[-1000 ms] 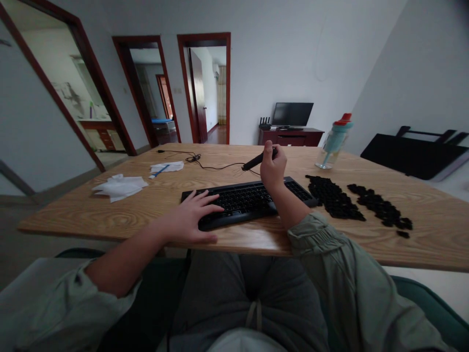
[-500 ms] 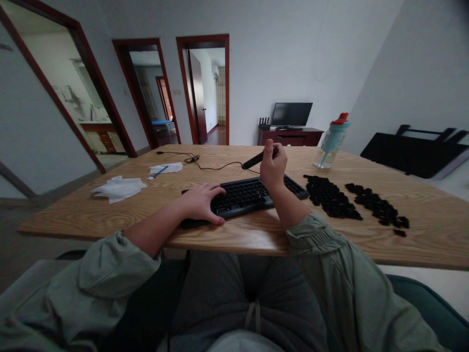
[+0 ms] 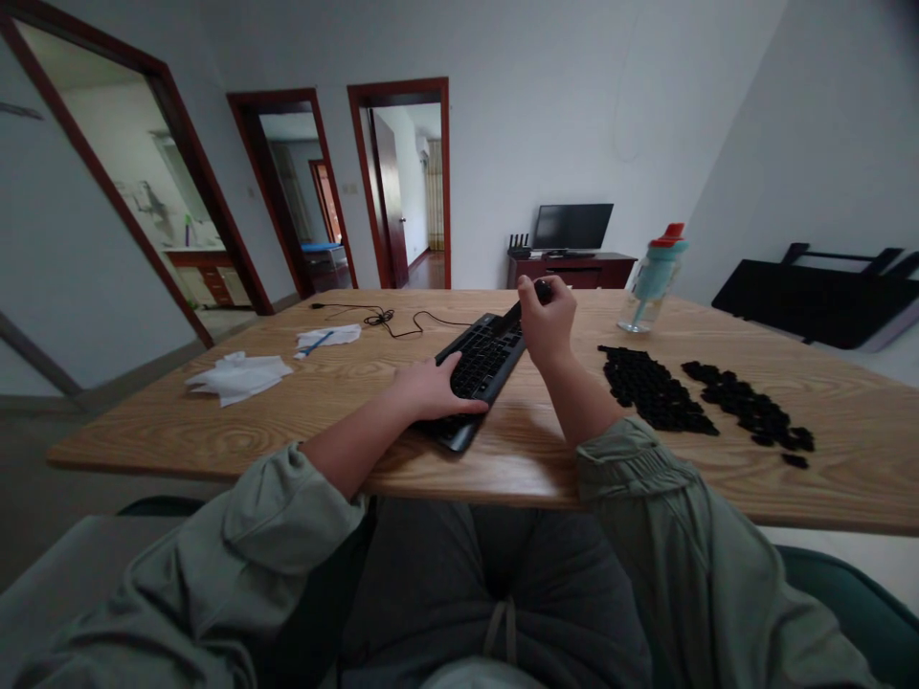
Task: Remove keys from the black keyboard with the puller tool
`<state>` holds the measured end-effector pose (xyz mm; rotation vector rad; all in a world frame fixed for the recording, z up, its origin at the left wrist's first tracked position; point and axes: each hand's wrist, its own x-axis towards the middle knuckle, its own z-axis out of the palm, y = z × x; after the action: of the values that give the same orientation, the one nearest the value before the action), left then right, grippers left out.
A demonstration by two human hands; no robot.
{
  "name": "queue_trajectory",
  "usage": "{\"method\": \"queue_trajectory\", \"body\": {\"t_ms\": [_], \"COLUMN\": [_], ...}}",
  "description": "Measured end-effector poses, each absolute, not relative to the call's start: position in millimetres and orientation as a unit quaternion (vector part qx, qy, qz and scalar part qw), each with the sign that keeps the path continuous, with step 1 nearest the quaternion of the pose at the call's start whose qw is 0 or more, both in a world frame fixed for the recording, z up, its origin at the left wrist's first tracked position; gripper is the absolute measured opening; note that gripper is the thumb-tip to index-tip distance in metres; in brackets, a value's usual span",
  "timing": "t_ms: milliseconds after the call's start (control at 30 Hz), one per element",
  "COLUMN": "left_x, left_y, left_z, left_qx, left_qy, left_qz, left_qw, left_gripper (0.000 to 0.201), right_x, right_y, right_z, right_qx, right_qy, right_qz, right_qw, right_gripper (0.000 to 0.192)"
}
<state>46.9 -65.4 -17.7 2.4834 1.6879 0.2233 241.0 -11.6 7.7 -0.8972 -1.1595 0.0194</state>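
Note:
The black keyboard [image 3: 482, 371] lies slantwise on the wooden table, its near end toward me and its far end to the upper right. My left hand [image 3: 435, 390] grips its near part, thumb along the right edge and fingers across the keys. In my right hand [image 3: 547, 321] is a slim black-handled tool [image 3: 511, 316], fist wrapped around its upper end. The tool slants down to the left over the far part of the keyboard. Its tip is hard to make out against the black keys.
Loose black keycaps lie in a larger group [image 3: 650, 388] and a smaller one [image 3: 750, 407] at the right. Behind them stands a water bottle [image 3: 652, 277]. Crumpled tissue [image 3: 240, 377], a blue stick [image 3: 316, 343] on more tissue and a coiled cable [image 3: 378, 317] lie left on the table [image 3: 287, 435].
The keyboard has turned from lying nearly crosswise to slanting away from me. My left hand moved right with it. The tool in my right hand now points more steeply down over the keys.

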Motion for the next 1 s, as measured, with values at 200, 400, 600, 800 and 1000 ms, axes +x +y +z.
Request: {"method": "queue_trajectory", "body": {"t_ms": [200, 400, 600, 800, 1000], "left_x": [63.9, 61.8, 60.3, 56.5, 57.3], "left_y": [-65.3, -15.2, -8.6, -13.8, -16.2], "left_z": [-5.5, 3.5, -14.4, -23.2, -21.2], "left_qx": [0.862, 0.840, 0.873, 0.880, 0.872], "left_qy": [0.445, 0.337, 0.315, 0.296, 0.299], "left_qz": [0.140, 0.297, 0.219, 0.172, 0.169], "left_qw": [0.196, 0.305, 0.302, 0.327, 0.350], "left_gripper": [0.060, 0.019, 0.032, 0.037, 0.035], "right_x": [247.6, 244.9, 242.8, 256.7, 259.5], "right_y": [-16.5, -25.3, -35.2, -44.8, -50.9], "right_z": [9.9, 10.3, -0.4, -10.7, -11.1], "right_qx": [-0.402, -0.368, -0.358, -0.400, -0.410], "right_qy": [-0.571, -0.665, -0.703, -0.723, -0.718], "right_qz": [0.020, 0.059, 0.060, 0.158, 0.295], "right_qw": [0.716, 0.647, 0.612, 0.541, 0.479], "right_gripper": [0.031, 0.033, 0.028, 0.028, 0.030]}}
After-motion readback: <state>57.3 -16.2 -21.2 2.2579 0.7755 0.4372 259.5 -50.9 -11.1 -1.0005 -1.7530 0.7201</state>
